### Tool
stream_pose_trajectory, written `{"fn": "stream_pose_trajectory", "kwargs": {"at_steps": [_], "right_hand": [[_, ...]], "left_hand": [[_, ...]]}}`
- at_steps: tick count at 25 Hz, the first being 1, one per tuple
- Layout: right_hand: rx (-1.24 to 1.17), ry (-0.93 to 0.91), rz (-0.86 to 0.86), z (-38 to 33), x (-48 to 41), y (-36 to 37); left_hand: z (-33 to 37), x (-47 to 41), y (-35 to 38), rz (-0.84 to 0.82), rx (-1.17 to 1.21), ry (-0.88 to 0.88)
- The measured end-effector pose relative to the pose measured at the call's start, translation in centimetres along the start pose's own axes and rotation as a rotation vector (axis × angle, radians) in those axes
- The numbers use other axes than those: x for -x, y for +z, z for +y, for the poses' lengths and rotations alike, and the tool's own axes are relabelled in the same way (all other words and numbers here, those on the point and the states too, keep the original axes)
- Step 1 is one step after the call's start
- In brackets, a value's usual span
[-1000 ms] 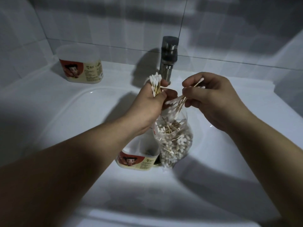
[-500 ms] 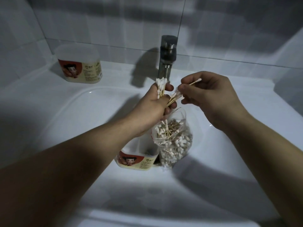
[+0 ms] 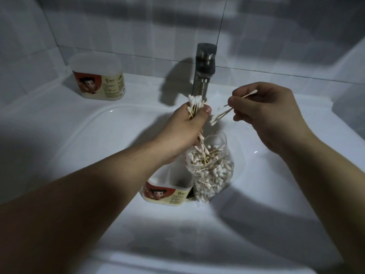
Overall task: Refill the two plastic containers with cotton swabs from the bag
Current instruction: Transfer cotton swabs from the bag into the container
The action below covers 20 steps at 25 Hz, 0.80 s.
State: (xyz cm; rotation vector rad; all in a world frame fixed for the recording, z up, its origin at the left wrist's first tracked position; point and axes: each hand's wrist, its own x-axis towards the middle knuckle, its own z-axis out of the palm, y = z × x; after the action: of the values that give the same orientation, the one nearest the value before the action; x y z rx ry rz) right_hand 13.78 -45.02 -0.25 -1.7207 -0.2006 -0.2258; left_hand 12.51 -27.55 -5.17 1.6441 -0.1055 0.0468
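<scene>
A white sink basin (image 3: 79, 147) fills the view, with a steel faucet (image 3: 204, 62) at its back. The left hand (image 3: 183, 131) hovers over it, fingers curled round an upright bundle of cotton swabs (image 3: 194, 101). The right hand (image 3: 270, 115), which met the left half a second ago, is now apart from it, fingers pinching a few loose swabs (image 3: 223, 113). The near container (image 3: 167, 192) stands open in the basin, seemingly empty, against the clear bag (image 3: 211, 167). The far container (image 3: 98, 76) sits on the counter (image 3: 148, 89). Filling likely has yet to begin.
</scene>
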Motion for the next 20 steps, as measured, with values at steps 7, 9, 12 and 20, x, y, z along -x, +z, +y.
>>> {"fn": "stream_pose_trajectory", "kwargs": {"at_steps": [7,9,12,20], "right_hand": [[0.198,0.033,-0.238,0.8,1.1,1.4],[0.164,0.018,-0.217,1.0,1.1,1.7],[0.059,0.031,-0.157,1.0,1.0,1.8],[0.024,0.039,-0.035,1.5,0.3,1.8]], "left_hand": [[-0.3,-0.2,0.0,0.015,-0.042,0.010],[-0.3,0.0,0.1,-0.029,-0.055,0.017],[0.0,0.4,0.1,-0.079,-0.078,0.022],[0.2,0.6,-0.1,-0.118,-0.117,-0.007]]}}
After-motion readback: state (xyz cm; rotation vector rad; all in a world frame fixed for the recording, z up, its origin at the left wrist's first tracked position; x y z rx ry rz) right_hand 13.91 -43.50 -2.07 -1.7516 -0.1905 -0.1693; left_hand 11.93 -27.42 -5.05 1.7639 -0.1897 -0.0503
